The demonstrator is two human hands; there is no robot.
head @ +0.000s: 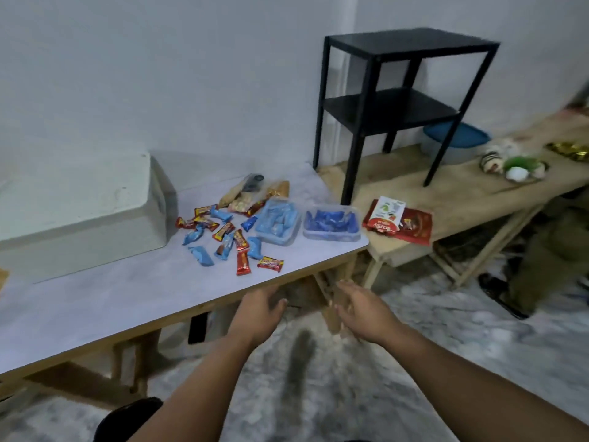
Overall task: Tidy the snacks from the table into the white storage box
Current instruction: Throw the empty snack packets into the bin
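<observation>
A closed white storage box (pixel 79 215) stands on the left of the pale table (pixel 105 298). Right of it lies a scatter of several small red and blue snack packets (pixel 228 239), with clear bags of snacks (pixel 247 193) behind them. Two clear tubs, one with light blue packets (pixel 277 223) and one with dark blue packets (pixel 331 223), sit near the table's right end. My left hand (pixel 259 309) and my right hand (pixel 358 309) hover below the table's front edge, both with fingers apart and holding nothing.
A wooden bench (pixel 446 199) adjoins the table on the right, carrying a black two-shelf stand (pixel 404 100), red packets (pixel 400 224), a blue-lidded tub (pixel 455 140) and small items (pixel 516 165). A dark shoe (pixel 500 295) lies on the mottled floor.
</observation>
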